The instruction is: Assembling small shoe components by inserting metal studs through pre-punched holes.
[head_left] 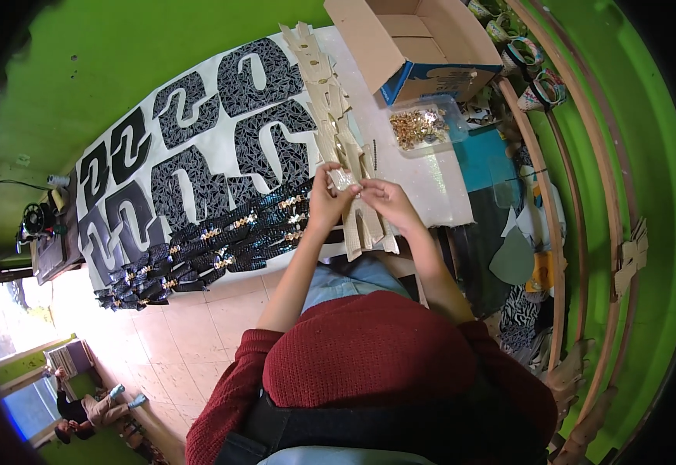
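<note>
My left hand (325, 195) and my right hand (385, 201) meet over the table's near edge, both pinching a small pale beige strap piece (345, 180) between the fingertips. Under them a long row of beige cut pieces (324, 85) runs away up the table. To the left lies a row of black glossy straps with gold buckles (222, 236). A clear tray of gold buckles (418, 126) sits just beyond my right hand.
Black patterned cut panels (198, 147) cover the white table (446, 186) at the left. An open cardboard box (408, 46) stands at the far end. Curved wooden shelf rails (567, 194) with footwear parts run along the right. A sewing machine (39, 221) stands far left.
</note>
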A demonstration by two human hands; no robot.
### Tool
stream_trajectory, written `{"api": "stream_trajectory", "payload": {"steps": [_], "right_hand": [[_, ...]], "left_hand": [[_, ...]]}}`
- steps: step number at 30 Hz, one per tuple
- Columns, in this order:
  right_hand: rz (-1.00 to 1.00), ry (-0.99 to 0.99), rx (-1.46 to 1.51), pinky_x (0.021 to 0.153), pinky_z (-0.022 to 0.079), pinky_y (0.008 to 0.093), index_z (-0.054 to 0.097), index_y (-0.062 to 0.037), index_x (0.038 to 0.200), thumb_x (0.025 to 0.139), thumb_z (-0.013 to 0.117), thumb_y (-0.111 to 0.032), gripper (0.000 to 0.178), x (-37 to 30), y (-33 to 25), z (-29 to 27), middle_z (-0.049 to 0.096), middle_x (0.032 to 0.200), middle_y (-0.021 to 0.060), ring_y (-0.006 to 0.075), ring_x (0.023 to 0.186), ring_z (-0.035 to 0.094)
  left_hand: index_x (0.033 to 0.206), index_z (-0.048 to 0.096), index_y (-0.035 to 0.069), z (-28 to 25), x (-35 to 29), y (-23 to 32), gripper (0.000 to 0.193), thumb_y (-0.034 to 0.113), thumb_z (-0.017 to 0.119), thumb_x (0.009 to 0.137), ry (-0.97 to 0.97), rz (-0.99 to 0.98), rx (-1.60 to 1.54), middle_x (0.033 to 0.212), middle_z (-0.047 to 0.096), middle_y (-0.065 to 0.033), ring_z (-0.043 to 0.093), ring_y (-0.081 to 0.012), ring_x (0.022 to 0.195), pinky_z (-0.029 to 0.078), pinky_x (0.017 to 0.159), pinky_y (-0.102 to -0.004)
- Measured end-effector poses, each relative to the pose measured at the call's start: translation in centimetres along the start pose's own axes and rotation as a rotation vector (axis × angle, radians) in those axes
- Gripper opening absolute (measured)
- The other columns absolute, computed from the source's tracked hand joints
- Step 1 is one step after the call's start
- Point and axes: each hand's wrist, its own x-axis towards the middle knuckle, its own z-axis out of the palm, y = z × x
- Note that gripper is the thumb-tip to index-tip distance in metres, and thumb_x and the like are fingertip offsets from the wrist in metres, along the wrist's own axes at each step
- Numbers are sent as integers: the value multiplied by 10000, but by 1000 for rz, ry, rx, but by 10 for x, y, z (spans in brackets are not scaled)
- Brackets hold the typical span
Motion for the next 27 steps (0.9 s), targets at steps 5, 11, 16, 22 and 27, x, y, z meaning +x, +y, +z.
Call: {"api": "stream_trajectory", "payload": {"steps": [5,11,16,22,27], "right_hand": [[31,53,130,742,460,213,516,23,1158,797,633,-23,382,-17,33,-9,630,879,64,108,822,585],[-42,122,57,730,474,227,507,-5,1144,787,642,-27,383,-3,34,-11,634,891,83,127,826,600],[-64,179,-106,705,451,232,536,-58,1120,782,668,-139,372,14,28,-6,655,831,67,102,783,592],[-103,220,-205,709,470,255,547,-75,1122,767,679,-170,391,38,31,-11,667,858,68,130,808,616],[-92,303,-410,694,483,248,602,-58,1049,743,691,-172,339,39,18,-10,669,850,34,130,788,633]], "left_hand": [[1278,311,47,7,-23,-11,585,-43,609,783,-85,-30,-9,1161,473,-91,535,-77,790,447,659,-185],[1334,262,84,6,-29,-13,668,-79,596,779,-20,-97,-51,1294,365,-160,566,-112,834,488,690,-217],[1288,352,10,1,-14,-14,632,12,681,749,-44,-95,110,1252,422,-129,575,-108,822,496,679,-220],[1272,412,-19,-12,16,-26,585,-1,661,743,-97,-109,418,1124,548,-135,576,-91,697,493,586,-224],[1187,500,-32,-9,22,-31,572,32,720,663,11,37,571,1092,576,-157,612,-156,722,511,617,-258]]}}
